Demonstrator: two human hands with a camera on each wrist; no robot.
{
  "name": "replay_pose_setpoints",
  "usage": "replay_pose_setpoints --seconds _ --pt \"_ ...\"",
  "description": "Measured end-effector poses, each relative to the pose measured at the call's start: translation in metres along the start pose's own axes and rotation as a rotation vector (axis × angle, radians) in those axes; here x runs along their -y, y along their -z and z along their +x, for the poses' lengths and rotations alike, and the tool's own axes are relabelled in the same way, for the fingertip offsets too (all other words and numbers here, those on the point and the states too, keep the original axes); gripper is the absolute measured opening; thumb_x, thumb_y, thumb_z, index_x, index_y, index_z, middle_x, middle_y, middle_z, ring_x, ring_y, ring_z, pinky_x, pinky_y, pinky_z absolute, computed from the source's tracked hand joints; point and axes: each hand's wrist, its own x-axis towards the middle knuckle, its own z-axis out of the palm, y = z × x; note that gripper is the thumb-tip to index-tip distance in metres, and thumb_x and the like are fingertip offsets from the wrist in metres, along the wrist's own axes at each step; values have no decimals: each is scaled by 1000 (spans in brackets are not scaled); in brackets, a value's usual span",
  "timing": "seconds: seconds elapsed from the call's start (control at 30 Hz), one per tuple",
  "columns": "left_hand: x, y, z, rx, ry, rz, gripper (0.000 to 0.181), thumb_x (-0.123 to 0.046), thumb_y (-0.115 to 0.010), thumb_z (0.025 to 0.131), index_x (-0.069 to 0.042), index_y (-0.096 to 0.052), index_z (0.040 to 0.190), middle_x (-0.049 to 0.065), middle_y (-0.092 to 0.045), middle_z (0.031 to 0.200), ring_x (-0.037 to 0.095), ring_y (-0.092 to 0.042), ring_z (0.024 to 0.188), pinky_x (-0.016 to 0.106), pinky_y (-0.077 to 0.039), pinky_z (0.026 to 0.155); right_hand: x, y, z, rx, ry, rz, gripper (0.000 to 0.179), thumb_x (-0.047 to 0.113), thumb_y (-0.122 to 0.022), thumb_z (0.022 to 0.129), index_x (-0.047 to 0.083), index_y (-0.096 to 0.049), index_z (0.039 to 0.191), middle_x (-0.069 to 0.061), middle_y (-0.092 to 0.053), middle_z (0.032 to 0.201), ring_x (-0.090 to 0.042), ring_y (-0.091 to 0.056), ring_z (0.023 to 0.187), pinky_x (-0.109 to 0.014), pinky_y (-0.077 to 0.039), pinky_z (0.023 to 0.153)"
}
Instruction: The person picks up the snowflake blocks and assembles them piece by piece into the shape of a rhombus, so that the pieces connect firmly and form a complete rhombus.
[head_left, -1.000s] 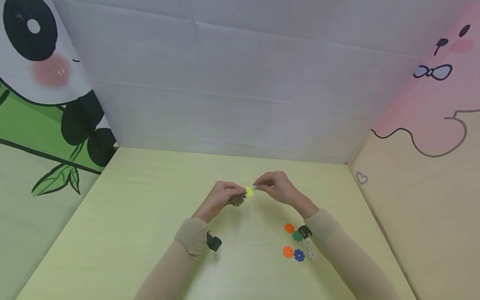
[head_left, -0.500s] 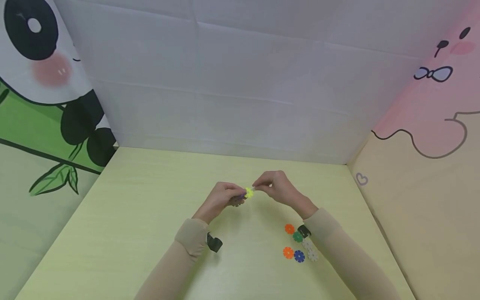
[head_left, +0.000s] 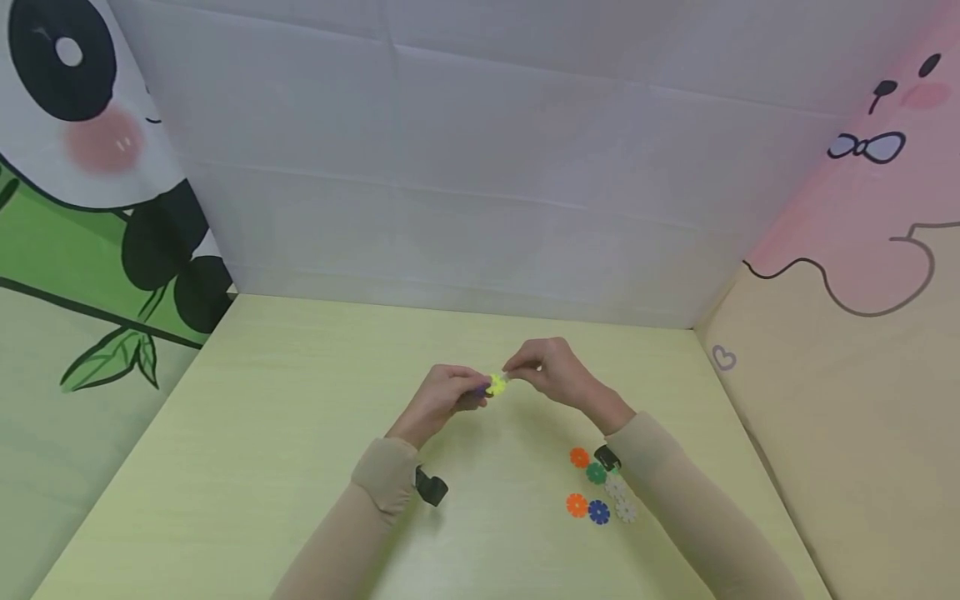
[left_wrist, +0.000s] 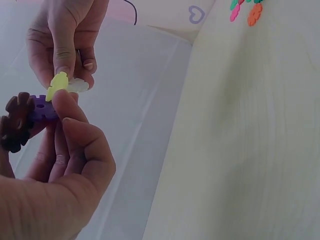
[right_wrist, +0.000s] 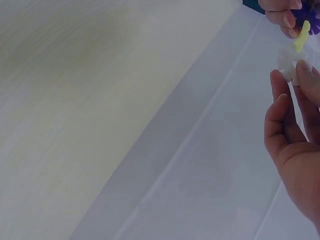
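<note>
My left hand (head_left: pixel 444 393) grips a short chain of notched plastic snowflake discs. In the left wrist view a brown disc (left_wrist: pixel 17 122), a purple disc (left_wrist: pixel 42 108) and a yellow disc (left_wrist: pixel 58 85) run in a row, with fingertips at the purple and yellow ones. Between thumb and fingers, my right hand (head_left: pixel 553 372) pinches a whitish translucent snowflake disc (right_wrist: pixel 288 61). That disc meets the yellow disc's edge; how deep its slot sits there cannot be told. Both hands are above the table, their fingertips nearly together.
Loose snowflake discs lie near the right forearm: orange discs (head_left: pixel 577 505), a blue disc (head_left: pixel 598 512), a green disc (head_left: pixel 596 473) and whitish discs (head_left: pixel 625 510). A pale wall (head_left: pixel 420 233) closes off the back of the table (head_left: pixel 247 467). Black wrist cameras (head_left: pixel 431 487) hang under the cuffs.
My right hand has shifted slightly left and up, closer to the left hand. The yellow disc has turned a little, and the disc below my left fingers has swung out of the head view.
</note>
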Motion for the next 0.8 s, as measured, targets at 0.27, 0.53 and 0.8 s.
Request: replay_pose_setpoints --seconds 0.27,0.53,0.8 --pt "1 -2 -1 -31 30 -76 21 -7 -68 88 13 -65 96 13 -65 80 15 -62 59 27 -52 63 -1 -4 0 -32 9 -14 8 2 -76 81 5 -76 88 5 -68 81 -7 -61 71 -24 -51 64" --pt "2 -2 2 -67 37 -96 17 -5 -68 88 11 -68 92 14 -66 80 15 -61 57 27 -52 62 -2 -7 -1 -63 60 -31 9 -1 -75 81 4 -76 88 4 -66 80 -7 -60 70 -23 -51 63" --pt "2 -2 2 -72 39 -98 16 -4 -69 86 11 -68 89 14 -65 77 14 -60 55 27 -52 59 -1 -10 -3 -98 86 -35 10 -2 -75 80 5 -76 86 4 -66 79 -6 -59 68 -23 -50 61"
